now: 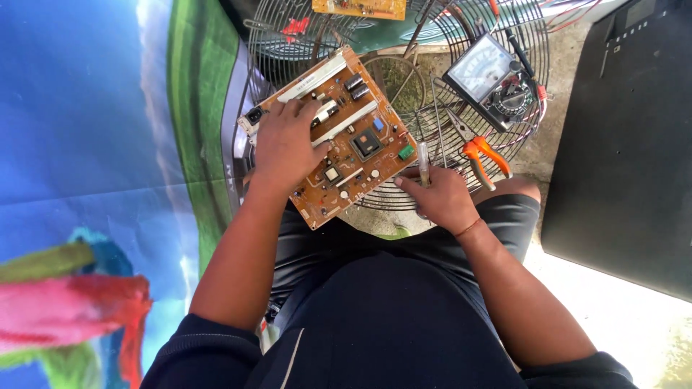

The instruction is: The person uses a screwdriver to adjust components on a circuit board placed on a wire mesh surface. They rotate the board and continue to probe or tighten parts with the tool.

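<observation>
Left hand (285,144) lies spread flat over the brown circuit board (360,137), pinning it steady on the wire fan guard (504,43); right hand (441,196) is closed around a clear-handled screwdriver (423,163) at the board's edge, orange pliers (484,155) just beside

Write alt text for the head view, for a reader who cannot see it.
A seated person's left hand presses on a brown rectangular circuit board while the right hand grips a slim screwdriver, over a round wire fan guard. Orange-handled pliers and an analogue multimeter lie on it.
</observation>
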